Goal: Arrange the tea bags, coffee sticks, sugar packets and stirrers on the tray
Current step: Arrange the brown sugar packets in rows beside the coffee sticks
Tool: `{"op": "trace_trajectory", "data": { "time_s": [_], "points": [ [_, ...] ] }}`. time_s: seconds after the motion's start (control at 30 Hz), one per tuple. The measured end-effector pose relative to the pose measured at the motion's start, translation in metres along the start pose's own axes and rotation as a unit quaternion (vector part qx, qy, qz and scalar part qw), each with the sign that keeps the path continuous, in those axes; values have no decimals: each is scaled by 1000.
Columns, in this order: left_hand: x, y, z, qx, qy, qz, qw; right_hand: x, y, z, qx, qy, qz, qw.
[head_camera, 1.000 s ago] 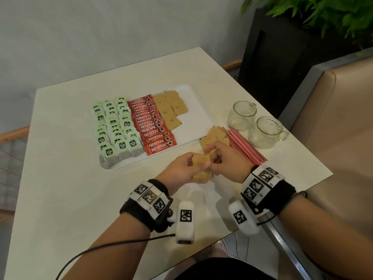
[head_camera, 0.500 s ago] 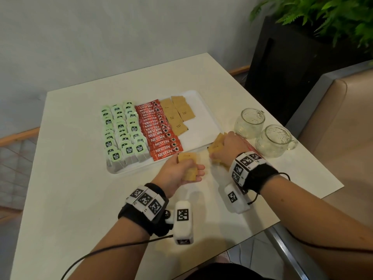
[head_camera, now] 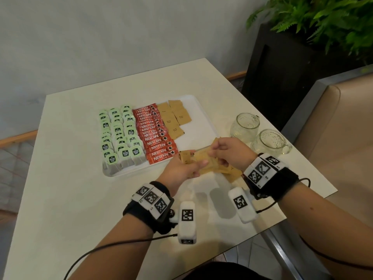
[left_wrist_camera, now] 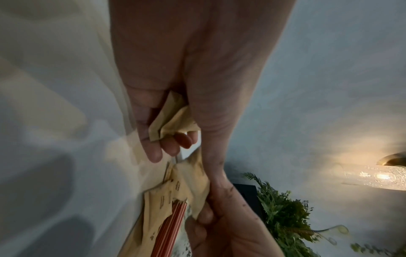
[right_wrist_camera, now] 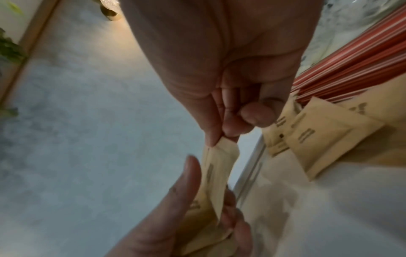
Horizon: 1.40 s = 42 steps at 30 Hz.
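Pinching one sugar packet [right_wrist_camera: 216, 160], right hand [head_camera: 232, 152] meets left hand [head_camera: 181, 168], apparently gripping several.

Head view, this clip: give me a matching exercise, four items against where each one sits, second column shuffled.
Items:
1. tea bags
2. Nescafe coffee sticks
3. red striped stirrers
4. glass mugs

Places:
A. on the table, right of the tray
B. left rows of the tray
C. middle row of the tray
D. on the table beside loose sugar packets, off the tray

Pairs: 1-B, 2-C, 3-D, 4-A
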<state>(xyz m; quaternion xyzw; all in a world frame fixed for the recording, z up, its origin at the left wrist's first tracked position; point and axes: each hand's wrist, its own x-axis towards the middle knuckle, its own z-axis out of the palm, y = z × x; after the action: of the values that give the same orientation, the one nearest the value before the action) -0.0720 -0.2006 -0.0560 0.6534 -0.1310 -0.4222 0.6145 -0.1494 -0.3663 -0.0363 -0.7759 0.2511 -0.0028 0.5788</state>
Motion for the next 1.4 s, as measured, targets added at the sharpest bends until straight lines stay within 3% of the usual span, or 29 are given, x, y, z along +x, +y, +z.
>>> {"op": "trace_trajectory", "data": {
  "time_s": [0.1,0.2,0.27,0.33,0.4,0.47,0.67,0.9,1.03,1.13,1.27,1.4],
  "points": [
    [-2,4,10,1,-36,6,999,-2,-7,3,16,-32,-28,999],
    [-3,6,12,-34,-12,-15,999,-1,-9,-3,56,-31,-22,998],
    [-2,6,10,-68,23,-29,997,2,-3,-12,67,12,-7,998],
    [-3,5,8,-120,53,-44,990,6,7,-22,4,79,3,997],
    [-3,3,5,-160,64,-57,983,7,15,-31,-140,112,6,984],
    [-4,1,3,-174,78,-63,980,4,21,-34,-247,92,3,965],
    [-3,-1,4,-117,87,-56,988,7,29,-25,-360,-4,23,933],
    [-2,-3,4,-77,88,-66,991,15,23,-24,-402,-33,12,915],
    [-5,-3,2,-56,81,-70,993,16,23,-26,-359,-52,-11,932],
    [-5,-1,1,-42,89,-70,993,17,19,-24,-284,-13,-31,958],
    [-5,3,6,-39,76,-75,993,24,9,-17,-77,22,-18,997],
    [-3,8,13,-54,63,-51,995,25,-4,-8,37,7,-3,999]
  ]
}}
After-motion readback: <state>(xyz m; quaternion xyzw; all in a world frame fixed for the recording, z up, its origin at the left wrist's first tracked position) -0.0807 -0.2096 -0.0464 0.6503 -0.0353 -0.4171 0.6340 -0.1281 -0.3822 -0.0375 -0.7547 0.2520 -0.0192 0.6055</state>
